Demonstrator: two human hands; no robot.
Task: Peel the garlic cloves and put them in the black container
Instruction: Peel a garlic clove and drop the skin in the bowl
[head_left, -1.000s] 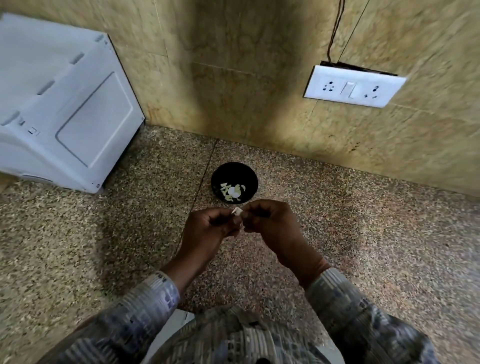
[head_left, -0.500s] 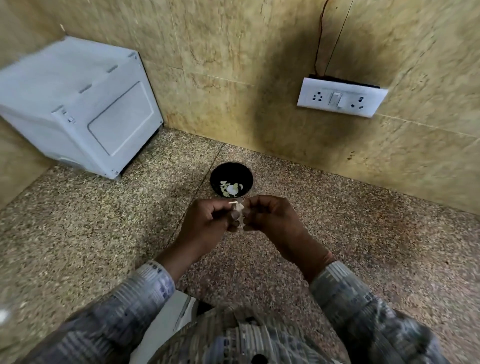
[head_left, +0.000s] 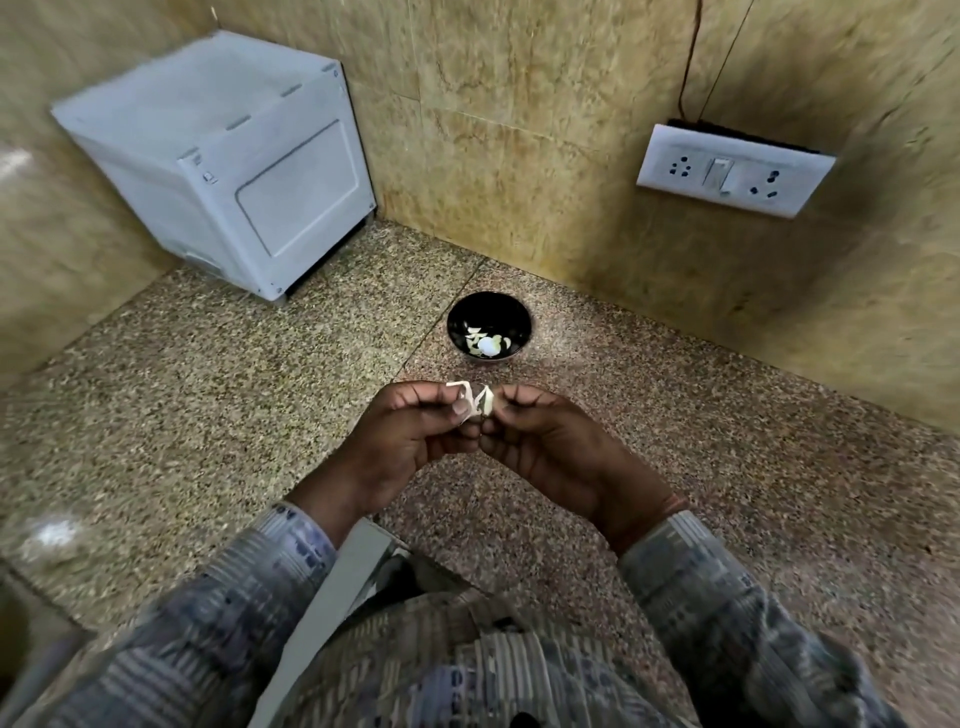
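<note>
A small garlic clove (head_left: 477, 401) with loose papery white skin is held above the speckled stone counter, between both hands. My left hand (head_left: 410, 441) pinches it from the left with thumb and fingertips. My right hand (head_left: 550, 447) pinches it from the right. Just beyond the hands sits the round black container (head_left: 462, 319), holding several pale garlic pieces (head_left: 485, 344) at its near side. The clove's body is mostly hidden by my fingers.
A white box-shaped appliance (head_left: 228, 156) stands in the far left corner against the tiled wall. A white switch and socket plate (head_left: 732, 171) hangs on the right wall. The counter's front edge (head_left: 332, 587) lies by my body.
The view has swung left and down, bringing the white appliance further into view. My hands have stayed together in front of the container, and more loose skin shows on the clove.
</note>
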